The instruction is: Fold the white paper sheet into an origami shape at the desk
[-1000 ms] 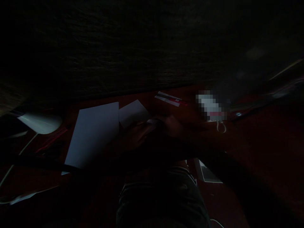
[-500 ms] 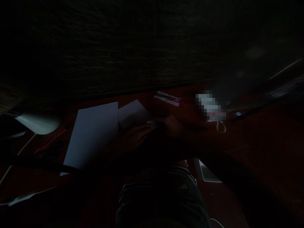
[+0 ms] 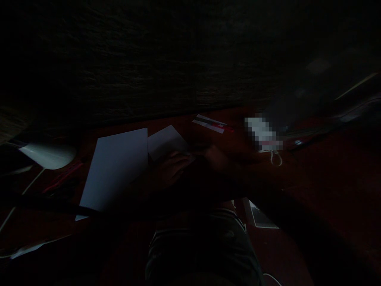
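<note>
In the dim light a smaller white sheet of paper (image 3: 165, 139) lies on the reddish-brown table. My left hand (image 3: 174, 163) rests over its near edge, fingers stretched out and flat on the paper. From the right, my right hand (image 3: 216, 157) reaches the sheet's right corner; its fingers look closed there, with the index finger pointing left along the edge. Shadow hides much of both palms and the paper's near side. Just left of it is a larger white stack or sheet of paper (image 3: 119, 163).
A narrow packet with a dark and red strip (image 3: 210, 123) lies beyond my hands. To the right is a blurred-out white object (image 3: 262, 133) with a looped cord (image 3: 276, 159). A white lamp-like shade (image 3: 49, 155) stands at the left. Below the table edge is a framed flat item (image 3: 263, 217).
My left fingers have shifted very slightly up over the sheet, and the pale raised bit between my hands now looks flatter. Everything else stays in place.
</note>
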A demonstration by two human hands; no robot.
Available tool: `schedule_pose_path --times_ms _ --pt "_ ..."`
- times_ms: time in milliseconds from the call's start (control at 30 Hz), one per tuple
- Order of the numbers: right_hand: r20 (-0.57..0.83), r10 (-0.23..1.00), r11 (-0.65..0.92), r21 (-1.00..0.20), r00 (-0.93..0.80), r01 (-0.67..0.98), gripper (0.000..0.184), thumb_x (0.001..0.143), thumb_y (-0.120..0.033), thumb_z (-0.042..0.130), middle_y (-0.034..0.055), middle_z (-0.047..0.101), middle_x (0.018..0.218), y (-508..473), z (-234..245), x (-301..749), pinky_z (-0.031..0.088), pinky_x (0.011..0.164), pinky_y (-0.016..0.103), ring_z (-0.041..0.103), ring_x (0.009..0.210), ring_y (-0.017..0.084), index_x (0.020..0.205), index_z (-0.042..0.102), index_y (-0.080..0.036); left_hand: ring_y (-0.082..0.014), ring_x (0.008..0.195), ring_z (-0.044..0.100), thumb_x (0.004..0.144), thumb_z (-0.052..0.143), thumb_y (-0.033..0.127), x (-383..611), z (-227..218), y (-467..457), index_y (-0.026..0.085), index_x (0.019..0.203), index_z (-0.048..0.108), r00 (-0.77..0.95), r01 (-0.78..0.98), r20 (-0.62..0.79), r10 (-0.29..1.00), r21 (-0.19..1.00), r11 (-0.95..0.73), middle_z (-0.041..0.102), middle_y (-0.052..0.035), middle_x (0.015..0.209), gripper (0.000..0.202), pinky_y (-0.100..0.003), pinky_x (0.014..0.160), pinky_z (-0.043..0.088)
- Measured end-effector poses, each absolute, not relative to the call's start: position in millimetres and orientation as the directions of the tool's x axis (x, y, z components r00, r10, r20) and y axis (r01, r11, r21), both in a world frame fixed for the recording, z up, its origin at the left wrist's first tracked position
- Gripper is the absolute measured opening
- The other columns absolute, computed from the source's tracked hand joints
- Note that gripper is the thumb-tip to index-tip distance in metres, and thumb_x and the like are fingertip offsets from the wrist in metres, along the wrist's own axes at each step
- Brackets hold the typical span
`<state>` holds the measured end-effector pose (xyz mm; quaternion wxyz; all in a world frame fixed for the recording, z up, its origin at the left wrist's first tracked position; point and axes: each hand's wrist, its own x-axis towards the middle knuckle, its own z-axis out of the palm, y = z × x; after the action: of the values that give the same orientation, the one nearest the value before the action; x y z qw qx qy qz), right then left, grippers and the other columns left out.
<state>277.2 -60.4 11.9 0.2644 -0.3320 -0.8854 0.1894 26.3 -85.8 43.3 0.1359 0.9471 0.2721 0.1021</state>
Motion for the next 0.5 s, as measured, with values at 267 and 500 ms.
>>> schedule_pose_path --times_ms 267,500 --pt "0.312 0.679 0.714 -0.492 -0.665 0.498 0.049 0.09 0.002 0.059 0.01 0.074 0.122 -60.8 14.4 276.6 0.055 0.096 0.037 0.068 0.11 0.023 0.127 0.077 -0.024 -0.028 0.136 0.053 0.101 0.05 0.014 30.0 58.9 -94.2 0.025 0.149 0.058 0.816 0.548 0.083 0.572 0.202 -0.812 0.063 -0.0062 0.148 0.05 -0.048 0.116 0.042" --pt "0.303 0.668 0.736 -0.404 -0.679 0.543 0.051 0.092 0.001 0.056 0.0111 0.072 0.125 -65.0 12.8 277.3 0.054 0.103 0.043 0.064 0.118 0.027 0.133 0.074 -0.024 -0.0287 0.132 0.055 0.1 0.051 0.014 33.0 56.3 -95.4 0.026 0.148 0.059 0.81 0.554 0.101 0.578 0.191 -0.81 0.066 -0.0074 0.145 0.05 -0.048 0.115 0.042"
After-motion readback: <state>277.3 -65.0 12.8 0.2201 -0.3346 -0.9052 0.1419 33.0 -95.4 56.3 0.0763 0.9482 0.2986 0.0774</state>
